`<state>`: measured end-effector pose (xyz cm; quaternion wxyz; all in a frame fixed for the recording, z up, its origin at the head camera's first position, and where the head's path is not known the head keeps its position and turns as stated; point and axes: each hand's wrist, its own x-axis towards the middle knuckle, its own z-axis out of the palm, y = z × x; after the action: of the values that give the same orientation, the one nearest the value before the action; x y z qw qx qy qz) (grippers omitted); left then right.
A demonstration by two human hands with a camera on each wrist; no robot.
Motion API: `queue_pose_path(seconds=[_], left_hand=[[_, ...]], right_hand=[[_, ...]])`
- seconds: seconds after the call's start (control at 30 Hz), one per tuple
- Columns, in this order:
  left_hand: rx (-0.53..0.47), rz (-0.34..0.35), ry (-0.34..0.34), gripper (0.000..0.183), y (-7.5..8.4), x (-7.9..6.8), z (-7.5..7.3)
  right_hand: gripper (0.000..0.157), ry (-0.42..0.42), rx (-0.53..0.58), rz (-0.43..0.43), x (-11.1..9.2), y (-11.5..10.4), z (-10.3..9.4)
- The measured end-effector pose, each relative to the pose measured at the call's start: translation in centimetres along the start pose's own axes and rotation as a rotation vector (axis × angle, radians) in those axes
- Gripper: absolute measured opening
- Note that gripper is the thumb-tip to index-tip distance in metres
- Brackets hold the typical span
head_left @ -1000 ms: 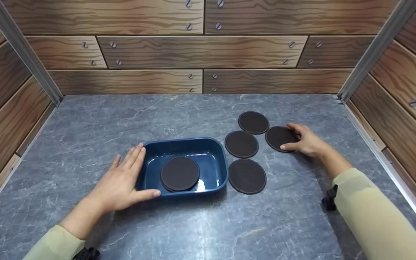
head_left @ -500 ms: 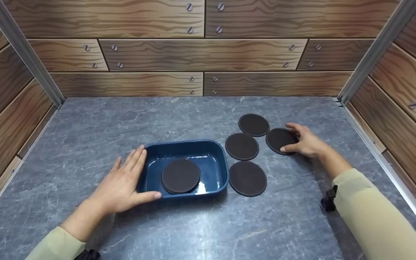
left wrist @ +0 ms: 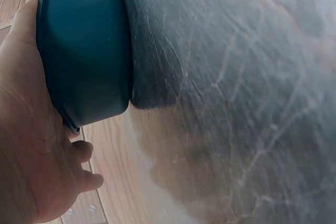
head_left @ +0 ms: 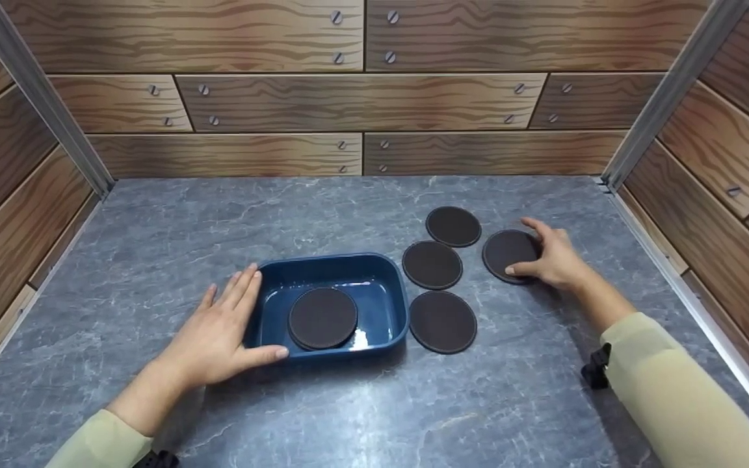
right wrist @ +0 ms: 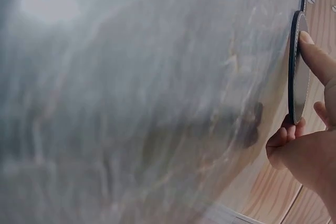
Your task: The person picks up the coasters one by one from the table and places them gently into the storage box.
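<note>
A dark round coaster (head_left: 508,255) with a stitched edge is in my right hand (head_left: 556,260), at the right of the head view. The thumb presses its top face while other fingers are under its edge, as the right wrist view shows. My left hand (head_left: 215,331) rests against the left end of a blue rectangular baking dish (head_left: 400,305), its fingers straight along the rim and its thumb at the front corner. Inside the dish lies another dark coaster (head_left: 322,318), with a second edge just showing beneath it.
Three more dark coasters lie flat right of the dish: a far coaster (head_left: 454,226), a middle coaster (head_left: 432,264) and a near coaster (head_left: 443,322) close by the dish's right wall. Wood-patterned panels (head_left: 361,101) enclose the grey marbled table (head_left: 270,214) at the back and sides.
The coaster in my right hand has come up off the table at its right edge and moved slightly away from the other coasters. My left hand and the dish stay in place.
</note>
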<state>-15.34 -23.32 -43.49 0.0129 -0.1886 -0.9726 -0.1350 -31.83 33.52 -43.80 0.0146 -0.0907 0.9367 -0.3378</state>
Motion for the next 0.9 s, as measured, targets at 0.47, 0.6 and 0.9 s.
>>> queue_pose_path(seconds=[0.47, 0.6, 0.9], left_hand=[[0.003, -0.007, -0.010, 0.125, -0.1, 0.0, 0.0], [0.002, -0.002, -0.005, 0.124, -0.1, 0.0, 0.1], [0.003, -0.001, -0.004, 0.124, 0.0, -0.1, 0.1]], right_hand=[[0.072, -0.026, -0.105, -0.056, -1.6, 0.4, -1.3], [0.062, -0.041, -0.104, -0.043, -2.2, 0.7, -2.4], [0.054, -0.072, -0.019, -0.014, -3.3, 0.1, -4.6]])
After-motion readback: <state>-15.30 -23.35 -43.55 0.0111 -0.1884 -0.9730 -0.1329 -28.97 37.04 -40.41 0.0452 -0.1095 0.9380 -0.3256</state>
